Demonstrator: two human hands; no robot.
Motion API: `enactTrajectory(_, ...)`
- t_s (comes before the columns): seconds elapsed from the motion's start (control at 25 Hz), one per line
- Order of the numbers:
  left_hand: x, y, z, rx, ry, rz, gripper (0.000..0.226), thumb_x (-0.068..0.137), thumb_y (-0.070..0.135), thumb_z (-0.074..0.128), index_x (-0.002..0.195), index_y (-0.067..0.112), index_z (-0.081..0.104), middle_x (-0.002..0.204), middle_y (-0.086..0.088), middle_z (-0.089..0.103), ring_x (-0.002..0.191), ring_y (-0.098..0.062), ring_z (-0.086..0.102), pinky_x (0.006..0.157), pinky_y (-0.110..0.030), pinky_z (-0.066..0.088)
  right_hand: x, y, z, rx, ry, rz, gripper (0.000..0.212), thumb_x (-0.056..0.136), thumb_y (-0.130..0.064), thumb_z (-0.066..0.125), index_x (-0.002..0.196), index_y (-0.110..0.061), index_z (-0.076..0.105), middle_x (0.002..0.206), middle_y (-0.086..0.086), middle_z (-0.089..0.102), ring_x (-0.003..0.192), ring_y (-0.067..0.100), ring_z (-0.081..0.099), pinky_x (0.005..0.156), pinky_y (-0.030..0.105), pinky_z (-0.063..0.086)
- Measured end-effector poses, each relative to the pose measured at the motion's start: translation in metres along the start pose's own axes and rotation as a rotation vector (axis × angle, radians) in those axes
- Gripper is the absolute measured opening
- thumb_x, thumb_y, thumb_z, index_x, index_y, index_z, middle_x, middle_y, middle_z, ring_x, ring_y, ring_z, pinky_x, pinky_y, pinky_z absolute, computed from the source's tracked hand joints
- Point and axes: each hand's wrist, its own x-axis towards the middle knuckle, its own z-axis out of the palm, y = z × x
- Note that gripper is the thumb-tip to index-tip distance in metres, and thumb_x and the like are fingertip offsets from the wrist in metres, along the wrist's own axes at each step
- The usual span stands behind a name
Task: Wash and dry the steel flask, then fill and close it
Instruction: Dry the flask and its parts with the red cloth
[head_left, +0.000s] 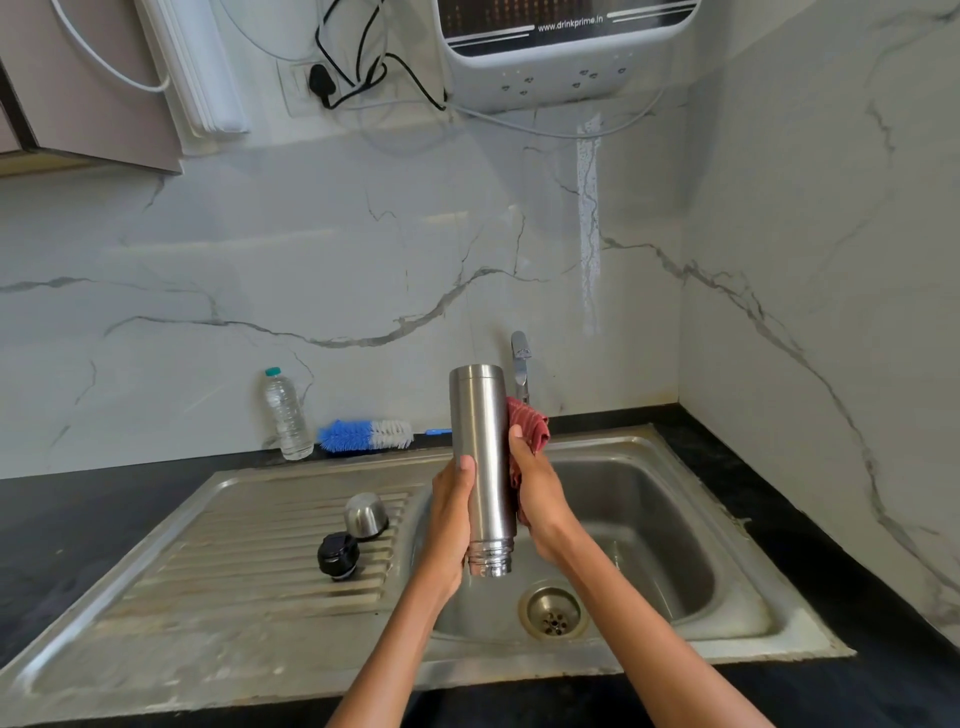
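The steel flask (482, 457) is held upside down over the sink basin (639, 525), its threaded mouth pointing down. My left hand (451, 514) grips its lower left side, thumb on the front. My right hand (540, 493) holds a red cloth (530, 423) against the flask's right side. The steel cup lid (365, 515) and the black stopper (338, 556) lie on the ribbed drainboard (249, 566) to the left.
A blue and white bottle brush (366, 435) and a clear plastic water bottle (284, 415) stand at the back of the black counter (78, 514). The tap (521, 364) rises behind the flask. A water purifier (566, 47) hangs on the marble wall above.
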Motion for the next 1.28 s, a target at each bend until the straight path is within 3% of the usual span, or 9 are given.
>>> enactTrajectory(0.24, 0.008, -0.002, -0.010, -0.004, -0.020, -0.047, 0.083, 0.089, 0.084, 0.038, 0.148, 0.027, 0.048, 0.134, -0.008, 0.067, 0.121, -0.022, 0.066, 0.100, -0.043, 0.053, -0.023, 0.028, 0.000, -0.075, -0.130, -0.116, 0.047, 0.096, -0.040, 0.067, 0.139, -0.026, 0.056, 0.124, -0.005, 0.072, 0.115, 0.010, 0.068, 0.102, 0.032, 0.053)
enactTrajectory(0.36, 0.007, 0.004, -0.014, 0.022, -0.042, -0.009, 0.067, 0.099, 0.069, 0.032, 0.149, 0.028, 0.048, 0.139, -0.003, 0.064, 0.119, -0.010, 0.066, 0.094, -0.024, 0.053, -0.024, 0.025, -0.005, -0.184, -0.132, -0.174, 0.049, 0.087, -0.026, 0.081, 0.130, -0.032, 0.058, 0.117, -0.008, 0.074, 0.110, 0.009, 0.070, 0.099, 0.034, 0.056)
enactTrajectory(0.44, 0.008, 0.018, -0.020, -0.045, -0.043, 0.101, 0.056, 0.102, 0.058, 0.041, 0.150, 0.031, 0.046, 0.139, -0.002, 0.064, 0.120, -0.014, 0.065, 0.098, -0.032, 0.054, -0.020, 0.026, -0.008, -0.332, -0.048, -0.236, 0.063, 0.081, -0.037, 0.084, 0.135, -0.043, 0.052, 0.119, -0.011, 0.072, 0.109, 0.008, 0.069, 0.099, 0.041, 0.056)
enactTrajectory(0.64, 0.020, 0.053, -0.007, -0.247, 0.066, 0.080, 0.057, 0.082, 0.045, 0.077, 0.129, 0.019, 0.056, 0.104, -0.006, 0.072, 0.094, -0.021, 0.073, 0.084, -0.039, 0.060, -0.027, 0.031, -0.001, -0.883, 0.003, -0.462, 0.094, 0.091, -0.053, 0.061, 0.159, -0.048, -0.003, 0.160, -0.006, 0.035, 0.127, 0.021, 0.056, 0.094, 0.046, 0.056)
enactTrajectory(0.8, 0.027, 0.050, -0.003, -0.312, 0.214, -0.009, 0.058, 0.086, 0.046, 0.076, 0.128, 0.013, 0.054, 0.098, -0.009, 0.072, 0.084, -0.023, 0.072, 0.080, -0.040, 0.062, -0.037, 0.066, 0.011, -1.288, 0.193, -0.728, 0.079, 0.098, -0.031, 0.051, 0.163, -0.034, 0.006, 0.171, 0.013, 0.001, 0.156, 0.041, 0.006, 0.120, 0.061, 0.028)
enactTrajectory(0.92, 0.028, 0.047, -0.010, -0.378, 0.267, -0.059, 0.069, 0.081, 0.056, 0.076, 0.128, 0.011, 0.054, 0.098, -0.012, 0.070, 0.089, -0.028, 0.071, 0.089, -0.049, 0.060, -0.039, 0.065, 0.010, -1.348, 0.153, -0.768, 0.070, 0.102, -0.043, 0.043, 0.163, -0.035, 0.009, 0.170, 0.012, 0.010, 0.154, 0.041, 0.016, 0.119, 0.059, 0.031)
enactTrajectory(1.08, 0.019, 0.045, -0.020, -0.487, 0.153, -0.021, 0.080, 0.076, 0.066, 0.073, 0.129, 0.007, 0.058, 0.099, -0.012, 0.070, 0.090, -0.026, 0.071, 0.083, -0.044, 0.059, -0.021, 0.011, 0.005, -0.721, 0.012, -0.090, 0.079, 0.085, -0.090, 0.028, 0.143, -0.039, 0.049, 0.131, 0.013, 0.067, 0.113, 0.037, 0.068, 0.089, 0.054, 0.057)
enactTrajectory(1.16, 0.015, 0.047, -0.021, -0.518, 0.102, 0.014, 0.065, 0.086, 0.063, 0.061, 0.123, 0.009, 0.062, 0.099, -0.011, 0.072, 0.090, -0.024, 0.072, 0.083, -0.042, 0.059, -0.020, -0.005, -0.001, -0.041, -0.227, 0.219, 0.081, 0.088, -0.086, 0.037, 0.127, -0.020, 0.066, 0.112, 0.025, 0.073, 0.100, 0.046, 0.071, 0.082, 0.054, 0.060)
enactTrajectory(1.28, 0.021, 0.050, -0.024, -0.560, 0.194, 0.001, 0.069, 0.089, 0.067, 0.056, 0.125, 0.009, 0.063, 0.107, -0.014, 0.075, 0.099, -0.029, 0.074, 0.091, -0.045, 0.060, -0.025, -0.005, -0.009, 0.487, -0.229, 0.372, 0.080, 0.094, -0.074, 0.040, 0.121, -0.006, 0.073, 0.123, 0.032, 0.066, 0.101, 0.044, 0.070, 0.081, 0.050, 0.061)
